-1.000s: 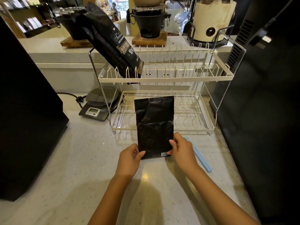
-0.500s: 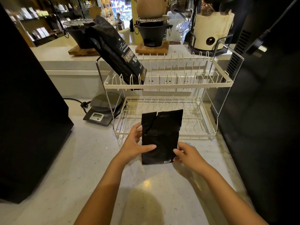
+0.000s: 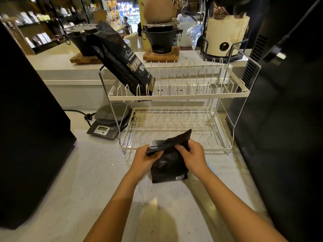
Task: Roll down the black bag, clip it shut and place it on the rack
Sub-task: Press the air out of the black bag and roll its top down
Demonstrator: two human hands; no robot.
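The black bag (image 3: 168,167) stands on the pale counter just in front of the white two-tier wire rack (image 3: 178,97). Its top is folded over toward me. My left hand (image 3: 146,158) grips the folded top at its left end. My right hand (image 3: 191,157) grips the fold at its right side, with the bag's top corner sticking up behind it. A light blue clip (image 3: 212,169) lies on the counter, mostly hidden behind my right wrist.
A larger black coffee bag (image 3: 122,62) leans in the rack's upper tier at the left. A digital scale (image 3: 108,122) sits left of the rack. Tall black machines (image 3: 31,126) stand on both sides of the counter.
Both hands moved from the bag's lower edge up to its top. The flat upright top is now bent over and folded down toward me.
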